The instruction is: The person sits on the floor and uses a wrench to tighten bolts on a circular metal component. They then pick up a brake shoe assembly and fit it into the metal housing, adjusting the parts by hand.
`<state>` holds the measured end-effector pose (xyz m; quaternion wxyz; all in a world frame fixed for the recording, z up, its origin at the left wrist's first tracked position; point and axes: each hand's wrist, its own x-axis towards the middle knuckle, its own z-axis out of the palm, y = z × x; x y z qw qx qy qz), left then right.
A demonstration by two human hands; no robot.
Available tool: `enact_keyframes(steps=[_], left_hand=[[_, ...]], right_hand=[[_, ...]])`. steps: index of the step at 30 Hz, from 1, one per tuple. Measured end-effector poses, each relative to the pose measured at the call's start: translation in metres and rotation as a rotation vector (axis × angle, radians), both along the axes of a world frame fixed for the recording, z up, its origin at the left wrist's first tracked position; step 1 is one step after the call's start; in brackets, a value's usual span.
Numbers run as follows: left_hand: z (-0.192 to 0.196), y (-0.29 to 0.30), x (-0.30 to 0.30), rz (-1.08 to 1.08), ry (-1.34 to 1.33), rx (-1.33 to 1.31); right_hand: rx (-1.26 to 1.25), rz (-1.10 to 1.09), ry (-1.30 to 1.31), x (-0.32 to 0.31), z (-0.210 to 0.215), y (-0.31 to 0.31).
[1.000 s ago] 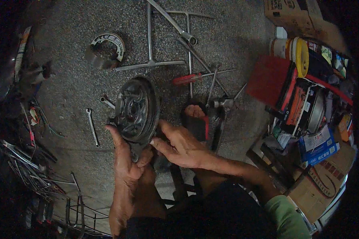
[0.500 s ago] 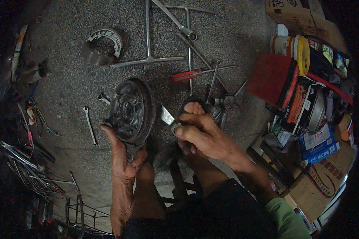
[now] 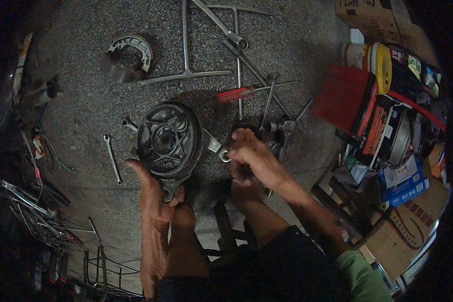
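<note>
Gritty concrete floor [image 3: 85,100] carries the brake drum plate [image 3: 168,141], steadied at its lower edge by the left hand [image 3: 153,199]; the right hand [image 3: 251,156], previously resting empty, now grips a wrench [image 3: 217,149] against its rim.

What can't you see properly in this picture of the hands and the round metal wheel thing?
Head view, the only one:
- Lower rim of the round grey metal brake drum plate: covered by the left hand.
- The small silver wrench: its ring end is hidden inside the right hand.
- The dark object under the right hand: too shadowed to identify.
- Tangled wires at the left edge: lost in darkness.
</note>
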<state>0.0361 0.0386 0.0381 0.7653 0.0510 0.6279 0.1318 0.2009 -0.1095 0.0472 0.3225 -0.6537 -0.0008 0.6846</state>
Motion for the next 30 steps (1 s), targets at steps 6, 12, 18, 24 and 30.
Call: enact_keyframes(steps=[6,12,18,24,30], left_hand=[[0.004,-0.004,-0.005,-0.04,-0.002,-0.021],[0.007,-0.011,-0.017,-0.127,0.042,0.024],[-0.018,-0.027,-0.046,-0.362,-0.043,0.248],[-0.005,-0.025,-0.029,-0.361,-0.01,0.266],[-0.004,-0.024,-0.033,-0.333,-0.039,0.196]], right_hand=[[0.059,0.158,-0.215,0.003,-0.021,-0.01],[0.306,0.434,-0.767,-0.013,-0.008,0.005],[0.221,0.761,-1.009,-0.029,-0.007,0.019],[0.253,0.877,-0.852,-0.011,-0.019,0.015],[0.344,0.824,-0.76,0.002,-0.017,0.014]])
